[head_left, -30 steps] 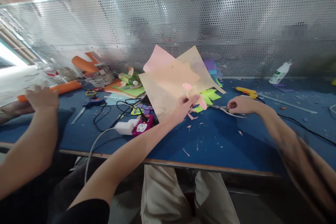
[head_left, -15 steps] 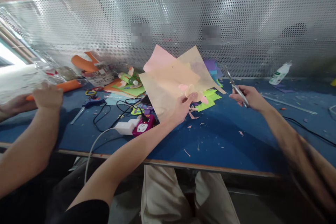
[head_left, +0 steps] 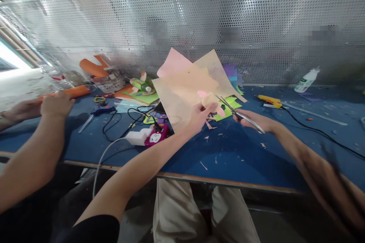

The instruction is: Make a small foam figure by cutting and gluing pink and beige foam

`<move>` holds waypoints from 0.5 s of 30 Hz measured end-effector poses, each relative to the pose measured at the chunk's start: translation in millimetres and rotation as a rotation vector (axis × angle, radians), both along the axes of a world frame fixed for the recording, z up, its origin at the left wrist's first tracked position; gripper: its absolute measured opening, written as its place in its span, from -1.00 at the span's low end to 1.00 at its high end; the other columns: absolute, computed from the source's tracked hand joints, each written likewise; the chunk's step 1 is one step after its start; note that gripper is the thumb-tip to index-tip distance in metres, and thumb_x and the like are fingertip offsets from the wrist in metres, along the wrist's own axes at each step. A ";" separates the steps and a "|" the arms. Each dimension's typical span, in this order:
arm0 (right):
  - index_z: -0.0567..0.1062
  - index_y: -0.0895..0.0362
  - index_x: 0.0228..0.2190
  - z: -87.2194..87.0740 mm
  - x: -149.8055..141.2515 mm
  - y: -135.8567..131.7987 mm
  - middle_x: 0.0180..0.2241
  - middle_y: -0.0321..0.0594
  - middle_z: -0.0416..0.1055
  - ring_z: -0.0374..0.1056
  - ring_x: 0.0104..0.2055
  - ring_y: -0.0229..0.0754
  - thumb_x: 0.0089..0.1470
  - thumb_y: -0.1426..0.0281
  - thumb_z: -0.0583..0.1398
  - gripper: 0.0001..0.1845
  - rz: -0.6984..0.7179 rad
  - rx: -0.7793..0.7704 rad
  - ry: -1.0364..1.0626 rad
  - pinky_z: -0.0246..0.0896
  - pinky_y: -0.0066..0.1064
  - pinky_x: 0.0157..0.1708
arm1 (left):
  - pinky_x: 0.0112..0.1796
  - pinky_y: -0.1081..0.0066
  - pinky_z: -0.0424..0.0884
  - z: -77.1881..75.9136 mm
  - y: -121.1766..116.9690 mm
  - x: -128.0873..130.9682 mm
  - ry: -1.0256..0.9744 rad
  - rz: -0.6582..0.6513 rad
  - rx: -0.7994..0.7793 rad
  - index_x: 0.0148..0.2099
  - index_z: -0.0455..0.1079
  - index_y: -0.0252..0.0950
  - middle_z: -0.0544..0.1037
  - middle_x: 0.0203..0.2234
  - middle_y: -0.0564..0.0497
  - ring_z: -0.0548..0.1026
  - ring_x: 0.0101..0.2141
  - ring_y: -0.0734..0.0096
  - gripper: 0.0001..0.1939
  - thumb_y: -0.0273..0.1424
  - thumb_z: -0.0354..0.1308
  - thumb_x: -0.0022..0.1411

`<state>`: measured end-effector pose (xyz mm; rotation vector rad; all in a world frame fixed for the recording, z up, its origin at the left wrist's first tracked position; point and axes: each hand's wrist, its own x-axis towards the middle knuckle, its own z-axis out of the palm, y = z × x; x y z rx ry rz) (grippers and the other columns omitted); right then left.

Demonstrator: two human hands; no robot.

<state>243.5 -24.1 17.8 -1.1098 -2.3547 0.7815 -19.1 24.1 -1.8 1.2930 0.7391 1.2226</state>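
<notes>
Pinched in my left hand (head_left: 200,115) are small paper cutouts (head_left: 210,100), a cream piece with pink rounded parts. My right hand (head_left: 249,119) grips a pair of metal scissors (head_left: 251,122), its blades pointing up and left toward the cutouts without touching them. Behind my left hand stand large cream and pink paper sheets (head_left: 182,91), overlapping at an angle. Lime-green paper (head_left: 229,107) lies on the blue table between my hands. Thin pink scraps (head_left: 211,124) lie below the cutouts.
Left of me, a co-worker's hands (head_left: 55,104) hold an orange paper roll (head_left: 76,92). A purple power strip (head_left: 156,135) with cables lies near my left forearm. On the right are a yellow glue gun (head_left: 269,100) and a white glue bottle (head_left: 307,80). A perforated metal screen (head_left: 194,15) borders the table.
My right hand has moved left with the scissors, bringing the blades close to the cutouts. The yellow glue gun behind it has come into view. My left hand keeps its hold.
</notes>
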 end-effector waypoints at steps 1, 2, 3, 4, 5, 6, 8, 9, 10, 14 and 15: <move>0.31 0.09 -0.23 0.8 -2.9 -1.0 -0.33 -0.26 0.27 0.13 -0.35 -0.19 0.21 -0.21 0.01 -0.41 0.012 0.000 -0.005 0.14 -0.32 -0.31 | -0.38 0.36 0.52 -0.3 -0.4 0.3 0.006 -0.003 0.008 -0.19 0.54 -0.38 0.59 -0.31 -0.14 0.54 -0.33 0.33 -0.57 -0.10 0.42 0.10; 0.30 0.08 -0.23 1.6 -5.3 -1.9 -0.34 -0.27 0.25 0.12 -0.35 -0.19 0.21 -0.21 0.01 -0.41 0.023 -0.005 -0.009 0.12 -0.32 -0.32 | -0.38 0.38 0.51 -0.6 -0.7 0.6 0.009 -0.006 0.016 -0.21 0.54 -0.38 0.59 -0.32 -0.14 0.53 -0.34 0.34 -0.58 -0.11 0.42 0.10; 0.29 0.08 -0.24 2.5 -7.0 -2.8 -0.35 -0.28 0.24 0.11 -0.35 -0.19 0.21 -0.21 0.00 -0.41 0.029 -0.009 -0.009 0.11 -0.32 -0.32 | -0.38 0.38 0.50 -1.1 -1.1 1.0 0.007 -0.007 0.027 -0.22 0.54 -0.38 0.59 -0.32 -0.13 0.53 -0.35 0.36 -0.59 -0.11 0.42 0.10; 0.29 0.08 -0.24 3.2 -8.4 -3.6 -0.35 -0.28 0.23 0.10 -0.36 -0.19 0.21 -0.21 0.00 -0.41 0.025 -0.001 -0.004 0.10 -0.32 -0.32 | -0.37 0.39 0.49 -1.6 -1.4 1.3 0.003 -0.005 0.036 -0.24 0.54 -0.38 0.59 -0.33 -0.13 0.52 -0.35 0.37 -0.59 -0.11 0.43 0.09; 0.29 0.08 -0.24 3.8 -9.6 -4.3 -0.36 -0.29 0.23 0.09 -0.36 -0.19 0.22 -0.21 0.00 -0.42 0.023 0.003 -0.001 0.09 -0.32 -0.32 | -0.38 0.39 0.48 -2.0 -1.7 1.6 -0.002 -0.001 0.044 -0.25 0.54 -0.38 0.59 -0.35 -0.12 0.51 -0.36 0.37 -0.59 -0.11 0.43 0.09; 0.29 0.07 -0.24 4.2 -10.6 -5.0 -0.35 -0.29 0.23 0.09 -0.36 -0.19 0.22 -0.21 -0.01 -0.42 0.023 0.002 0.001 0.08 -0.32 -0.32 | -0.39 0.39 0.47 -2.3 -2.0 1.8 -0.004 0.000 0.048 -0.26 0.54 -0.38 0.58 -0.36 -0.12 0.50 -0.38 0.38 -0.59 -0.10 0.42 0.09; 0.29 0.07 -0.23 4.2 -12.3 -5.8 -0.34 -0.27 0.23 0.09 -0.36 -0.18 0.23 -0.21 -0.02 -0.42 0.026 -0.001 -0.004 0.08 -0.31 -0.32 | -0.40 0.38 0.46 -2.4 -2.6 1.9 -0.005 -0.005 0.049 -0.26 0.54 -0.37 0.56 -0.39 -0.10 0.49 -0.41 0.40 -0.58 -0.08 0.41 0.10; 0.29 0.07 -0.23 4.0 -13.2 -6.1 -0.34 -0.26 0.23 0.10 -0.35 -0.18 0.23 -0.21 -0.02 -0.41 0.029 -0.001 -0.009 0.08 -0.30 -0.32 | -0.41 0.39 0.46 -2.2 -2.9 1.8 -0.003 -0.008 0.049 -0.25 0.54 -0.36 0.56 -0.40 -0.08 0.48 -0.42 0.41 -0.58 -0.07 0.40 0.10; 0.29 0.07 -0.22 3.6 -14.0 -6.2 -0.33 -0.26 0.23 0.10 -0.35 -0.17 0.23 -0.22 -0.03 -0.40 0.032 0.000 -0.014 0.08 -0.30 -0.32 | -0.41 0.39 0.46 -2.0 -3.2 1.7 0.002 -0.010 0.049 -0.25 0.54 -0.36 0.55 -0.41 -0.07 0.47 -0.43 0.42 -0.58 -0.06 0.40 0.11; 0.30 0.08 -0.23 2.8 -16.8 -6.9 -0.33 -0.26 0.23 0.08 -0.36 -0.18 0.23 -0.22 -0.04 -0.39 0.035 0.019 -0.019 0.08 -0.31 -0.32 | -0.40 0.39 0.47 -1.9 -3.6 1.7 0.030 -0.018 0.065 -0.24 0.54 -0.35 0.55 -0.41 -0.06 0.48 -0.43 0.43 -0.58 -0.06 0.40 0.10; 0.30 0.08 -0.24 2.8 -17.5 -7.2 -0.34 -0.26 0.23 0.07 -0.36 -0.19 0.23 -0.22 -0.04 -0.39 0.034 0.023 -0.016 0.08 -0.31 -0.32 | -0.39 0.38 0.47 -2.2 -3.5 1.8 0.035 -0.026 0.072 -0.25 0.54 -0.35 0.55 -0.41 -0.06 0.48 -0.43 0.43 -0.58 -0.07 0.41 0.09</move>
